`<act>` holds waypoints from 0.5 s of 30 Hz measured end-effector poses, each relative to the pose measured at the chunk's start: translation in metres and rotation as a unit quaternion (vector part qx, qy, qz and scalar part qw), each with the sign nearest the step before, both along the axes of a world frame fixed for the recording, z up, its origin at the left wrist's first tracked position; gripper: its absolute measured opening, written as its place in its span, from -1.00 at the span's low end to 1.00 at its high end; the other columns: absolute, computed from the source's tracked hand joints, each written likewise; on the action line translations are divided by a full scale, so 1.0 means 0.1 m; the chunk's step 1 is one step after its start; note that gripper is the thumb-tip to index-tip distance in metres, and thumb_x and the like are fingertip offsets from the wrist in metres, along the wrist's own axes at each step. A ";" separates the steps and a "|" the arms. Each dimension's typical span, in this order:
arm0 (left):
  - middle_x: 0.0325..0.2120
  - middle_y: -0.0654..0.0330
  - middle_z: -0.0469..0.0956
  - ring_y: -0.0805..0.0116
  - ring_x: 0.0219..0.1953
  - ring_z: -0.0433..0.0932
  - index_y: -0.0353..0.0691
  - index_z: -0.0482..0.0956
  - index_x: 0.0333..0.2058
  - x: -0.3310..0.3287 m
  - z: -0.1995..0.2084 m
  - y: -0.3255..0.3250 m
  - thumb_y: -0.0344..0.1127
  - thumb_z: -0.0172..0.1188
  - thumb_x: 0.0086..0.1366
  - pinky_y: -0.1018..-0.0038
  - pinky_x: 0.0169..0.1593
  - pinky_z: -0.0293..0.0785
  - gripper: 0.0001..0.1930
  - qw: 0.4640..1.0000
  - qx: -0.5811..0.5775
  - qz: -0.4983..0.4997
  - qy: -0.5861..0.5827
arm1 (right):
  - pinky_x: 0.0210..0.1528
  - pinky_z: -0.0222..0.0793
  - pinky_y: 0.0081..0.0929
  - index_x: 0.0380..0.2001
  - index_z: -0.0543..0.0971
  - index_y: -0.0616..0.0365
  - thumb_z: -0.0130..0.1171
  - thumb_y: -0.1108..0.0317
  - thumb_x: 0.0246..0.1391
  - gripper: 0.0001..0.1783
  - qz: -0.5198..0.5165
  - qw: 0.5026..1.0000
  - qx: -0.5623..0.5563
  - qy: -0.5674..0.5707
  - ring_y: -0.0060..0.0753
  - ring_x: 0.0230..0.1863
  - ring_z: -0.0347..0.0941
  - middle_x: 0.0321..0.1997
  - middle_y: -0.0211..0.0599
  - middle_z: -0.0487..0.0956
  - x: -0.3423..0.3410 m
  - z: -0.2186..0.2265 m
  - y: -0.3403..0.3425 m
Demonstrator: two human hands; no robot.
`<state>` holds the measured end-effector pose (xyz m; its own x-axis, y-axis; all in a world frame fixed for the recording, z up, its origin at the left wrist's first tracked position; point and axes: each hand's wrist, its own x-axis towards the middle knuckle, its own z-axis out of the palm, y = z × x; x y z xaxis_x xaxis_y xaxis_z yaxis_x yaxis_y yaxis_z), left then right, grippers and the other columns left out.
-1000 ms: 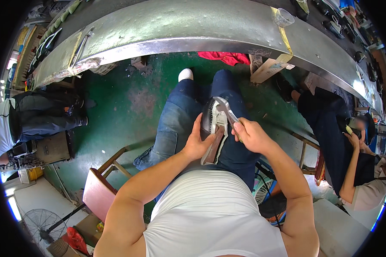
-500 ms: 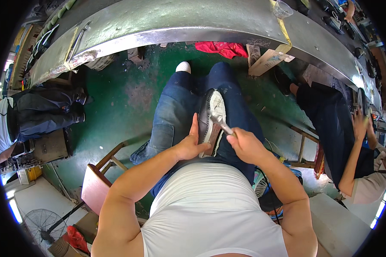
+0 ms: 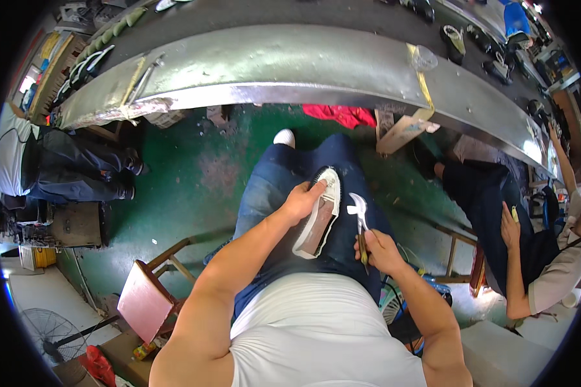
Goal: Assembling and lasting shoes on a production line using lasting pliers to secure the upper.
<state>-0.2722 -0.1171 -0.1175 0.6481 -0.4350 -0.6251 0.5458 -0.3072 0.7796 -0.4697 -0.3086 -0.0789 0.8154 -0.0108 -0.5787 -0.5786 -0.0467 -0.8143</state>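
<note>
A lasted shoe [image 3: 321, 227] lies bottom up over my lap, its dark upper edged with pale material and its underside brown toward the heel and whitish at the toe. My left hand [image 3: 302, 201] is closed around its toe half, thumb across the underside. To the right of the shoe, my right hand [image 3: 381, 251] grips a hammer [image 3: 362, 226] by its handle. The curved metal head points away from me, above my right thigh and apart from the shoe.
A long metal-edged bench [image 3: 265, 61] crosses ahead of my knees, with shoes on it. Red cloth [image 3: 342, 116] and a wooden support [image 3: 401, 132] are beneath. A pink-seated chair [image 3: 146, 300] stands left. Co-workers are at both sides; a fan [image 3: 55, 338] is lower left.
The hammer has come off the shoe's toe and moved right, its head now pointing away. My left hand has shifted from the shoe's heel half to its toe. The view has tilted upward.
</note>
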 end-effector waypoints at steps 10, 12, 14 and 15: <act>0.44 -0.03 0.04 -0.05 0.47 0.02 -0.31 0.04 0.41 -0.08 0.31 0.67 0.60 -0.07 0.16 0.03 0.46 -0.03 0.15 0.926 -0.344 -0.027 0.154 | -0.62 0.24 -0.66 -0.06 0.47 0.22 -0.23 -0.05 0.45 -0.48 -0.175 0.975 0.115 0.079 -0.50 -0.40 0.56 -0.28 -0.28 0.60 -0.04 -0.05 -0.14; 0.39 -0.17 0.11 -0.04 0.42 0.13 -0.36 -0.02 0.41 -0.21 0.29 0.53 0.47 0.07 0.20 0.13 0.43 0.08 0.12 0.968 -0.097 -0.225 -0.057 | -0.61 0.24 -0.66 -0.06 0.47 0.22 -0.24 -0.05 0.46 -0.48 -0.176 0.976 0.104 0.077 -0.51 -0.41 0.56 -0.27 -0.29 0.60 0.00 -0.05 -0.14; 0.22 -0.32 0.33 -0.15 0.26 0.39 -0.33 0.13 0.37 -0.41 0.67 0.30 0.21 0.21 0.26 0.22 0.27 0.35 -0.08 0.894 0.112 -0.307 -0.306 | -0.58 0.27 -0.64 -0.07 0.48 0.23 -0.17 0.00 0.44 -0.53 -0.170 0.979 0.089 0.067 -0.51 -0.41 0.56 -0.27 -0.27 0.60 0.01 -0.01 -0.11; 0.22 -0.32 0.33 -0.15 0.26 0.39 -0.33 0.13 0.37 -0.44 0.73 0.24 0.21 0.21 0.26 0.22 0.27 0.35 -0.08 0.895 0.113 -0.305 -0.306 | -0.55 0.30 -0.62 -0.08 0.48 0.24 -0.10 0.05 0.42 -0.57 -0.160 0.983 0.074 0.056 -0.51 -0.41 0.56 -0.27 -0.26 0.60 0.00 0.03 -0.09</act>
